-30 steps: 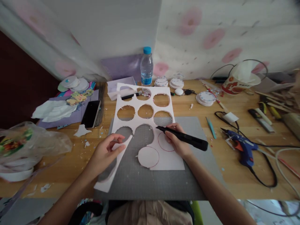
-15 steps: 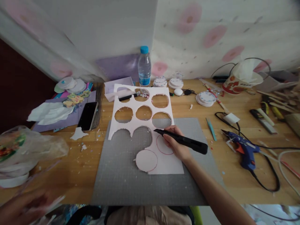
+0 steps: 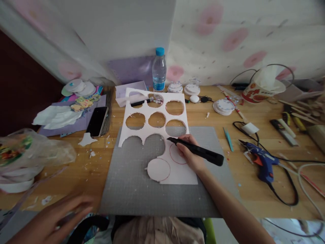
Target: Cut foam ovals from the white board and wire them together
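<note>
My right hand [image 3: 191, 156] is wrapped around a black utility knife [image 3: 203, 150]. The knife's tip points left, over a white foam sheet [image 3: 154, 133] with several round holes cut through it. Under that hand a circle outlined in red shows on the sheet. A white disc [image 3: 158, 170] lies at the sheet's lower left edge, with a small point on its left side. Both sheet and disc rest on a grey cutting mat [image 3: 132, 200]. At the lower left, my left hand [image 3: 61, 217] is slightly blurred by motion, its fingers stretched out and apart, holding nothing visible.
A blue glue gun [image 3: 264, 162] with its cord and turquoise tweezers [image 3: 228, 139] lie on the right. Behind the sheet stands a water bottle [image 3: 159, 71]. On the left are a phone [image 3: 97, 121], a plastic bag [image 3: 50, 149] and white scraps [image 3: 46, 200].
My left hand has moved right and no longer has a white scrap at its fingers; scraps now show on the table's left edge. The right hand and knife stay nearly still. The view shifted slightly.
</note>
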`<state>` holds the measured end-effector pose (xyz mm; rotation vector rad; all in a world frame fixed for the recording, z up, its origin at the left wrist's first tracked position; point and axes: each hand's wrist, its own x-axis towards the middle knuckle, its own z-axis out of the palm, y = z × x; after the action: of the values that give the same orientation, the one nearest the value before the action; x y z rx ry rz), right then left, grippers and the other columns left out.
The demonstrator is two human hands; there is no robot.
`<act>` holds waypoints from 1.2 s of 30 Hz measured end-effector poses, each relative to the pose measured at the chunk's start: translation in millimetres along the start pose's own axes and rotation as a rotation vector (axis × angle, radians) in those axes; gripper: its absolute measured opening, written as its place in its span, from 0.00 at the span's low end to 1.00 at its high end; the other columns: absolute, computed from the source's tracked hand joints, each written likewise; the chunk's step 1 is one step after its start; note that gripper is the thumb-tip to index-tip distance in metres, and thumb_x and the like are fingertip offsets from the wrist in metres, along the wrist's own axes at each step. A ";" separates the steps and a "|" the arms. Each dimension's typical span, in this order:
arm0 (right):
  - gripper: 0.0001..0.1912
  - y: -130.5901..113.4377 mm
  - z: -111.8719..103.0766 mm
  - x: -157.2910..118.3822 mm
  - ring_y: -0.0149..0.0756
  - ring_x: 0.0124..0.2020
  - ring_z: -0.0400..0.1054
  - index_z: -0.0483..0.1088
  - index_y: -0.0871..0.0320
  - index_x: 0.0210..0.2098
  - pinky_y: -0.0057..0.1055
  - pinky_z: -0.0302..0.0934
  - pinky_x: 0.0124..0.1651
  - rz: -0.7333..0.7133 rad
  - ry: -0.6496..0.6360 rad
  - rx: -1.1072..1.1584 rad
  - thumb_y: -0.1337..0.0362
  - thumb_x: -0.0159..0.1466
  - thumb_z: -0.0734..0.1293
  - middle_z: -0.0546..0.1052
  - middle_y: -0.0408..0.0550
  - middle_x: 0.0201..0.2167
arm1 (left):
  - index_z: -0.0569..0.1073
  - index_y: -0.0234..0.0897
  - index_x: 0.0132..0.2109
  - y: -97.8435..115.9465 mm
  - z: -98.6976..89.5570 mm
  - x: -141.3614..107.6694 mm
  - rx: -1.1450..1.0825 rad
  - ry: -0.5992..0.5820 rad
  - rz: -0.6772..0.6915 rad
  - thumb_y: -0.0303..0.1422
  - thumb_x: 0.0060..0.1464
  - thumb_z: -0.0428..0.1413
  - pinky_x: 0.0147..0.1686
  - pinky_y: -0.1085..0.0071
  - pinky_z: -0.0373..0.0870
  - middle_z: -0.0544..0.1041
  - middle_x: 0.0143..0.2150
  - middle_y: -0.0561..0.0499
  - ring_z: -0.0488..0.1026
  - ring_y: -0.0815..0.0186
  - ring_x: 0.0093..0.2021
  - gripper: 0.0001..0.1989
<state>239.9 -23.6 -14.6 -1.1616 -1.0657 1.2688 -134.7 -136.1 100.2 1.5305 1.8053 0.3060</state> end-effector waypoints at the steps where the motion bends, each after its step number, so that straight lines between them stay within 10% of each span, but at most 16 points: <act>1: 0.10 -0.5 0.0 -0.3 0.26 0.18 0.55 0.64 0.51 0.40 0.23 0.48 0.19 -0.002 0.000 -0.010 0.59 0.62 0.68 0.65 0.36 0.23 | 0.76 0.57 0.43 12.7 10.7 10.9 0.049 -0.092 0.066 0.42 0.54 0.59 0.52 0.60 0.69 0.78 0.45 0.63 0.74 0.58 0.48 0.08; 8: 0.10 -2.2 -0.2 1.1 0.26 0.18 0.56 0.64 0.52 0.40 0.24 0.49 0.19 -0.018 0.002 -0.062 0.59 0.62 0.68 0.67 0.37 0.24 | 0.66 0.36 0.55 100.8 123.7 81.0 0.058 -0.020 0.442 0.38 0.58 0.54 0.54 0.60 0.67 0.72 0.54 0.42 0.69 0.57 0.54 0.20; 12: 0.11 -3.5 0.0 2.2 0.26 0.19 0.57 0.64 0.52 0.40 0.24 0.51 0.20 -0.016 0.002 -0.086 0.58 0.61 0.68 0.69 0.39 0.27 | 0.67 0.28 0.52 121.1 157.5 82.6 0.379 0.106 0.384 0.45 0.50 0.61 0.49 0.51 0.68 0.72 0.48 0.37 0.68 0.47 0.50 0.29; 19: 0.11 -2.1 -1.9 3.0 0.30 0.23 0.60 0.65 0.52 0.42 0.26 0.54 0.23 -0.031 0.011 -0.126 0.58 0.62 0.68 0.70 0.41 0.28 | 0.68 0.31 0.39 141.4 170.9 90.0 0.560 0.179 0.242 0.52 0.43 0.63 0.42 0.56 0.69 0.72 0.39 0.40 0.71 0.49 0.42 0.28; 36: 0.11 -6.1 -7.8 0.6 0.29 0.23 0.60 0.64 0.52 0.42 0.27 0.54 0.24 -0.059 0.020 -0.104 0.57 0.63 0.67 0.70 0.41 0.28 | 0.59 0.40 0.44 138.2 164.9 95.0 -0.127 -0.029 0.127 0.37 0.41 0.62 0.39 0.64 0.69 0.71 0.39 0.50 0.73 0.59 0.39 0.25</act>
<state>248.4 -23.1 -9.6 -1.2097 -1.1550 1.1652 76.4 -56.8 32.9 1.5543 1.6372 0.4491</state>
